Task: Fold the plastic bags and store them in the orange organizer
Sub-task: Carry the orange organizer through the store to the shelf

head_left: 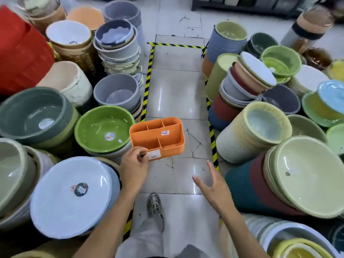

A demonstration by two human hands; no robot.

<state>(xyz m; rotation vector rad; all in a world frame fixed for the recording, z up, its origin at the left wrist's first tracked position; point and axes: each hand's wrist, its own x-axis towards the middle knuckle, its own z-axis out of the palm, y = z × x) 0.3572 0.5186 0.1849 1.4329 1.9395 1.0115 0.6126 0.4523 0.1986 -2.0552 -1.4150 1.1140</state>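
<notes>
The orange organizer (157,136) bears a barcode sticker (154,155); no text is legible.

Orange organizer (157,135), green basin (104,128), yellow-and-black striped floor tape (148,79), red basket (20,53)

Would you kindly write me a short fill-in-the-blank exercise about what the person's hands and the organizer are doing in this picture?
1. The orange organizer is held by the ___ hand alone.
2. The right hand is open and holds ___.
3. The organizer's compartments contain ___ plastic bags.
4. Just left of the organizer sits a bright ___ basin.

Missing words: left; nothing; no; green
</notes>
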